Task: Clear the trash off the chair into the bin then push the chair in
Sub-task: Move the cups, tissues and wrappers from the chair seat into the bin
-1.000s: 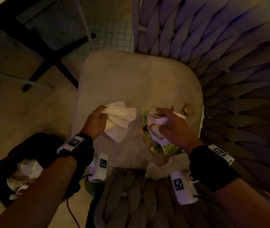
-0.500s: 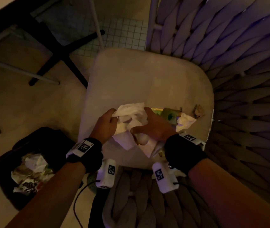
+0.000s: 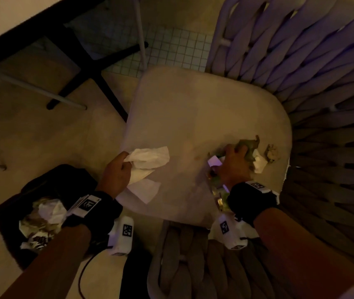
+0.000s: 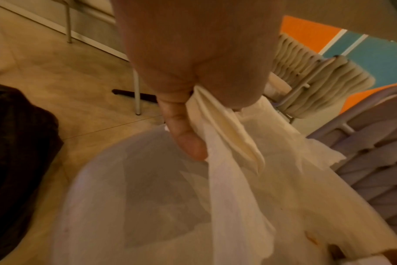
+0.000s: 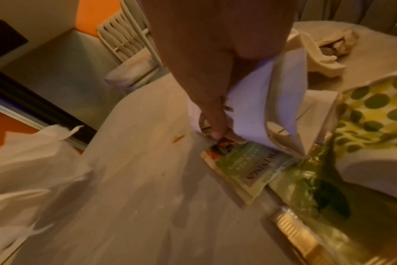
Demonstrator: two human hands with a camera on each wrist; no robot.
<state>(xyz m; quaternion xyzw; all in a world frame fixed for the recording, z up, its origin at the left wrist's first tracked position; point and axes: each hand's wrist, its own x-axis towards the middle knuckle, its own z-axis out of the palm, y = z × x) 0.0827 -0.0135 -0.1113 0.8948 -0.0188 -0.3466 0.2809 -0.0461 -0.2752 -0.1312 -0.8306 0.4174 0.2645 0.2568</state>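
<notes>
In the head view the left hand [image 3: 117, 172] is reaching in from the lower left, knuckles up, over the left edge of the chair seat [image 3: 193, 108]. Its thumb and curled fingers [image 4: 188, 141] are pinching a crumpled white napkin [image 3: 148, 160], which is hanging from the grip in the left wrist view.

The right hand [image 3: 235, 167] is coming in from the lower right and is lying over a heap of trash at the right of the seat. Its fingers are curling round a folded white paper [image 5: 267, 100] and a green wrapper [image 3: 248, 145]; one fingertip [image 5: 215, 132] is pressing down onto a green tea sachet [image 5: 249, 170] lying flat on the seat. A dotted green-and-yellow paper [image 5: 374, 114] is lying just beside it, and a small crumpled scrap [image 3: 272, 152] is sitting near the seat's right edge, apart from the hand.

The black bin [image 3: 21, 212], at the lower left of the head view, is holding crumpled paper; the left forearm is covering part of it. The dim light is making the trash under the right palm hard to tell apart.
</notes>
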